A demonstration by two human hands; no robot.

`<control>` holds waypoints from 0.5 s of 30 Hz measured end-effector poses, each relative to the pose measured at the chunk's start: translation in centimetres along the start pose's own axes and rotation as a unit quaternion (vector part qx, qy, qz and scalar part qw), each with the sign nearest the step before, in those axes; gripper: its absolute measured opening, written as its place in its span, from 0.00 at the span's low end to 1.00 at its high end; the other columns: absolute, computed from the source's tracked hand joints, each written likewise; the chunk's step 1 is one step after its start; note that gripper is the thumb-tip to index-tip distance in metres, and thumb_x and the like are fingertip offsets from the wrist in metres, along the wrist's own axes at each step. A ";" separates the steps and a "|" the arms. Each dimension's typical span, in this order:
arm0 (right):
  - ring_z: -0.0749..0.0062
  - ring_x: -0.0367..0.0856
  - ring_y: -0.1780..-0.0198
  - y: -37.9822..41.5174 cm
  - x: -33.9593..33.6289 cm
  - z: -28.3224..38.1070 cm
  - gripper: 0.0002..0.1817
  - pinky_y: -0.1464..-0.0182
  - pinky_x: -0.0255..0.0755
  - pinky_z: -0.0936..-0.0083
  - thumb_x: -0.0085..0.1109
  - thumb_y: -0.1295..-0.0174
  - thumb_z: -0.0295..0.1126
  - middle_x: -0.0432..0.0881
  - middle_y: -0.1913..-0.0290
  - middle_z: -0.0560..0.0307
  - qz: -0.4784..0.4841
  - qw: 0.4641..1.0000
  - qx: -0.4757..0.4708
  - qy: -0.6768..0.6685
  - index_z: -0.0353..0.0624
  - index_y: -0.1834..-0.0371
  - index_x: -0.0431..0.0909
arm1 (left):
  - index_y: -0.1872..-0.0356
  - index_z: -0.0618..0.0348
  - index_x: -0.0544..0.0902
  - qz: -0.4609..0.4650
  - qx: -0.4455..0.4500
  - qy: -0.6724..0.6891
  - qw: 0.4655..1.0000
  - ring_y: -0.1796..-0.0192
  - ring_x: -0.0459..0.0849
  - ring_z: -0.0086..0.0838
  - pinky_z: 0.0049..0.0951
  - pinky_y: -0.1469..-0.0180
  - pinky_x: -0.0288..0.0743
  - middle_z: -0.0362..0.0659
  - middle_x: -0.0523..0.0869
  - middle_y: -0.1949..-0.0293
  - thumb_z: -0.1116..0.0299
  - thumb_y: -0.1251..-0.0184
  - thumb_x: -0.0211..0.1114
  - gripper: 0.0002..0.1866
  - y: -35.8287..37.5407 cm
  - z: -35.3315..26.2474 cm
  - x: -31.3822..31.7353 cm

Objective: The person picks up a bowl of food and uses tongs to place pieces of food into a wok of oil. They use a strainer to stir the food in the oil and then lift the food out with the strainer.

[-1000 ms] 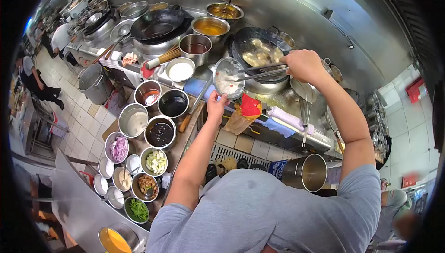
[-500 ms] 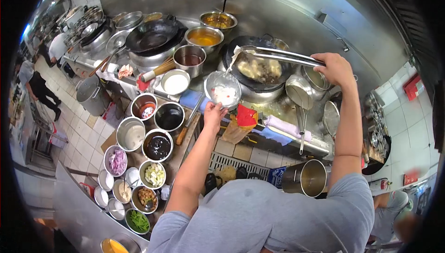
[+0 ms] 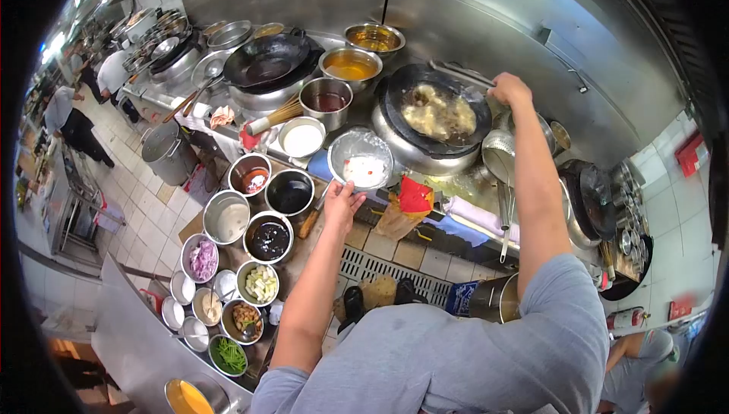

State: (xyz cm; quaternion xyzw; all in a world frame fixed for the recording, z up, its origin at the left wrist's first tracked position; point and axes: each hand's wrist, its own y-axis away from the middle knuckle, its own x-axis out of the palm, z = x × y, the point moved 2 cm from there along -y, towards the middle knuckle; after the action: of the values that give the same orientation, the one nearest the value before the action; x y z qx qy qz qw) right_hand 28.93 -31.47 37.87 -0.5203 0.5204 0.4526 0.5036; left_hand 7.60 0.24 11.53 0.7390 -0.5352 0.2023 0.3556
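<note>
My left hand (image 3: 343, 207) grips the near rim of a metal mixing bowl (image 3: 342, 147), which has a white, batter-like mix (image 3: 363, 171) with small red bits in it. It is held in front of the wok (image 3: 396, 97), slightly to the left. In the wok's dark, bubbling oil, pale battered pieces (image 3: 429, 116) are frying. My right hand (image 3: 510, 91) is closed around metal tongs (image 3: 462, 73), which reach leftward over the wok's far side.
Bowls of yellow liquid (image 3: 350, 64) and a pot of dark red liquid (image 3: 326, 101) stand left of the wok. A perforated ladle (image 3: 498, 148) lies to its right. Sauces and chopped ingredients fill several bowls (image 3: 226, 217) on the left counter. Co-workers (image 3: 70, 122) stand far left.
The tongs have moved from over the bowl to the wok's far side; the pale dripping piece at their tips is gone from them. The bowl has drawn back slightly from the wok.
</note>
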 end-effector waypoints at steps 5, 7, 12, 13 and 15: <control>0.60 0.77 0.54 10.3 -6.5 5.2 0.17 0.53 0.71 0.65 0.57 0.49 0.36 0.79 0.56 0.55 -0.104 0.986 -0.123 0.038 0.53 0.54 0.76 | 0.68 0.55 0.65 0.006 0.013 -0.007 1.000 0.65 0.79 0.34 0.27 0.65 0.77 0.42 0.75 0.64 0.71 0.40 0.58 0.09 -1.3 -0.3 -1.1; 0.60 0.77 0.55 14.5 -8.3 7.5 0.17 0.55 0.71 0.65 0.57 0.50 0.34 0.79 0.57 0.55 -0.088 0.981 -0.159 0.069 0.53 0.54 0.77 | 0.68 0.56 0.66 0.007 0.014 -0.025 1.000 0.66 0.79 0.32 0.27 0.65 0.77 0.42 0.75 0.64 0.72 0.40 0.57 0.08 -2.3 -0.4 -0.6; 0.61 0.79 0.60 19.2 -8.8 11.1 0.14 0.62 0.74 0.66 0.56 0.58 0.26 0.80 0.67 0.55 -0.113 0.930 -0.292 0.194 0.52 0.64 0.80 | 0.69 0.56 0.68 0.057 0.074 -0.074 0.993 0.65 0.79 0.27 0.25 0.65 0.76 0.41 0.76 0.63 0.73 0.39 0.56 0.05 -4.5 -0.1 1.6; 0.61 0.79 0.60 19.1 -8.7 11.1 0.14 0.62 0.74 0.66 0.56 0.58 0.26 0.80 0.67 0.55 -0.115 0.931 -0.285 0.197 0.52 0.64 0.80 | 0.69 0.56 0.68 0.073 0.098 -0.083 0.989 0.66 0.79 0.26 0.24 0.64 0.75 0.41 0.77 0.63 0.73 0.39 0.56 0.04 -4.5 -0.1 2.3; 0.59 0.80 0.63 18.3 -8.0 11.0 0.11 0.65 0.75 0.66 0.56 0.58 0.26 0.81 0.69 0.55 -0.116 0.920 -0.301 0.221 0.50 0.69 0.80 | 0.68 0.56 0.69 0.085 0.120 -0.079 0.986 0.68 0.78 0.24 0.23 0.66 0.75 0.39 0.77 0.65 0.74 0.39 0.56 0.04 -4.1 0.2 3.7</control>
State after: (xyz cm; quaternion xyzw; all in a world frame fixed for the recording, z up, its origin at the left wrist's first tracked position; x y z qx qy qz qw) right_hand 10.89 -18.95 43.93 -0.7908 0.3935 0.4003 0.2441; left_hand 12.68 -1.59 12.61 0.7418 -0.5943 0.2356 0.2024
